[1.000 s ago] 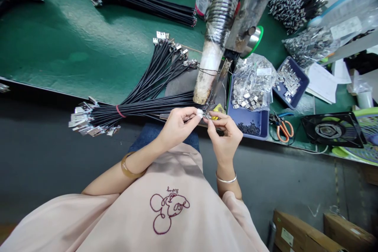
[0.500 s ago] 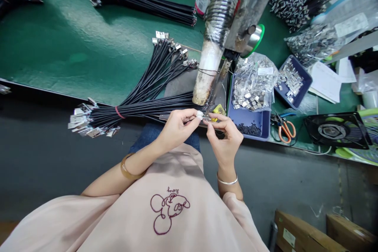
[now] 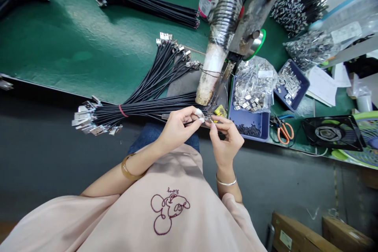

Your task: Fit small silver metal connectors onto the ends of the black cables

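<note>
My left hand [image 3: 181,126] pinches a thin black cable at the table's front edge; a white covering wraps one fingertip. Close by on the right, my right hand [image 3: 226,140] holds thumb and forefinger together on something small and shiny, too tiny to name. Both sets of fingertips almost meet below the tip of a soldering iron [image 3: 222,82] fixed pointing down. Beside it hangs a white-wrapped hose end [image 3: 208,71]. A bundle of black cables [image 3: 147,107] with metal plugs, tied with a red band, lies left of the hands. More loose cables [image 3: 150,69] fan out behind it.
At right stand a blue tray [image 3: 265,128] with bagged metal connectors and small black parts, and a smaller tray [image 3: 305,82] of connectors. Orange-handled pliers [image 3: 285,133] and a black fan [image 3: 332,132] lie farther right. A plastic cup [image 3: 206,4] stands behind the hose.
The view has shifted slightly. My fingertips have changed position a little, and the black cable in my left hand now shows more plainly. My right hand keeps its pinch.
</note>
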A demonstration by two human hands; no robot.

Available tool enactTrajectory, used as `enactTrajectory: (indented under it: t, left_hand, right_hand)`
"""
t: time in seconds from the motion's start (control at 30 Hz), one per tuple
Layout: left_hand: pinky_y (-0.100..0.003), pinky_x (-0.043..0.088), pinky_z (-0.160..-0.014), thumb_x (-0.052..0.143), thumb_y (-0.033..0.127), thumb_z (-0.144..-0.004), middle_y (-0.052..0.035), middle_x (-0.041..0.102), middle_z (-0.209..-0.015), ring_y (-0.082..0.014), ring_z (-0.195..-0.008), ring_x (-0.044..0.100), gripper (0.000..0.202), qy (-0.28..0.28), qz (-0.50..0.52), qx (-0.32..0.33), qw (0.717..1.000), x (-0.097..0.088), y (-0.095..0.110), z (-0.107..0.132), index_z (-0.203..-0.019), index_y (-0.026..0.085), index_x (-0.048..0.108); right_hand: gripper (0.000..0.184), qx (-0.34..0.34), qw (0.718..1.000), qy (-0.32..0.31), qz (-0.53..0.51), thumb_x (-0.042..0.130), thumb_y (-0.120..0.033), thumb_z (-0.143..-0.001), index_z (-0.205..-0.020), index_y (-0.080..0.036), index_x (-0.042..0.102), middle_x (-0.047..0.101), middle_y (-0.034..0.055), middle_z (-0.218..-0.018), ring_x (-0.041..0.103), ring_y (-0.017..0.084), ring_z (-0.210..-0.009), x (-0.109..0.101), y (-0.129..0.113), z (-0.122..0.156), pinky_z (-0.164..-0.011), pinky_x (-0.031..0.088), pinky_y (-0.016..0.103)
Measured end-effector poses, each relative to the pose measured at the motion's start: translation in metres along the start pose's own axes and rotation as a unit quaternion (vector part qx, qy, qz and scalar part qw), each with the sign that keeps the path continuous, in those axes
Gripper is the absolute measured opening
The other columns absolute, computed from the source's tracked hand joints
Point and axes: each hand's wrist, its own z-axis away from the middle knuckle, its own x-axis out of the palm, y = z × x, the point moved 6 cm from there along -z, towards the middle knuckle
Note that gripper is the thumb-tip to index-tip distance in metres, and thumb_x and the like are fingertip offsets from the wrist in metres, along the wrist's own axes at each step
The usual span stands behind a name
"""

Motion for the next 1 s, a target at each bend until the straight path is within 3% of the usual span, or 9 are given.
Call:
enactTrajectory:
  t: [0.1, 0.4, 0.67, 1.0]
  left_hand:
    - [-0.021, 0.056, -0.072, 0.065, 0.022, -0.086, -0.0051, 0.075, -0.082, -0.0152, -0.078, 0.072, 0.01, -0.005, 0.021, 0.0, 1.0, 0.001, 0.002, 0.001, -0.087, 0.013, 0.068]
    - [-0.019, 0.053, -0.07, 0.062, 0.022, -0.087, -0.0041, 0.072, -0.083, -0.0119, -0.074, 0.067, 0.013, 0.011, -0.002, 0.01, 1.0, 0.002, -0.001, -0.002, -0.087, 0.012, 0.07]
    - [-0.018, 0.051, -0.069, 0.062, 0.022, -0.088, -0.0034, 0.07, -0.082, -0.0108, -0.072, 0.064, 0.012, 0.02, -0.016, 0.026, 0.999, 0.001, 0.004, -0.003, -0.089, 0.012, 0.069]
    - [-0.018, 0.05, -0.063, 0.062, 0.022, -0.088, -0.0024, 0.068, -0.076, -0.0095, -0.066, 0.061, 0.012, 0.015, -0.019, 0.017, 1.0, 0.002, 0.001, -0.001, -0.088, 0.012, 0.069]
  right_hand:
    - [0.007, 0.014, 1.0, -0.015, -0.002, 0.066, -0.018, -0.088, -0.083, -0.022, 0.065, 0.076, 0.003, -0.098, 0.075, 0.016, -0.086, 0.001, 0.001, -0.001, -0.071, 0.064, 0.03]
    - [0.012, -0.129, 0.987, -0.005, 0.091, 0.067, -0.01, -0.086, -0.086, -0.023, 0.066, 0.078, 0.0022, -0.095, 0.075, 0.015, -0.088, 0.004, -0.013, -0.006, -0.081, 0.061, 0.031]
    - [0.016, -0.153, 0.982, 0.015, 0.106, 0.069, -0.009, -0.084, -0.089, -0.024, 0.066, 0.078, 0.0021, -0.097, 0.075, 0.016, -0.089, 0.005, -0.015, -0.007, -0.081, 0.061, 0.03]
    - [0.019, -0.197, 0.974, -0.008, 0.113, 0.068, -0.006, -0.084, -0.09, -0.023, 0.061, 0.078, 0.0059, -0.102, 0.076, 0.015, -0.091, 0.004, -0.018, 0.0, -0.081, 0.063, 0.029]
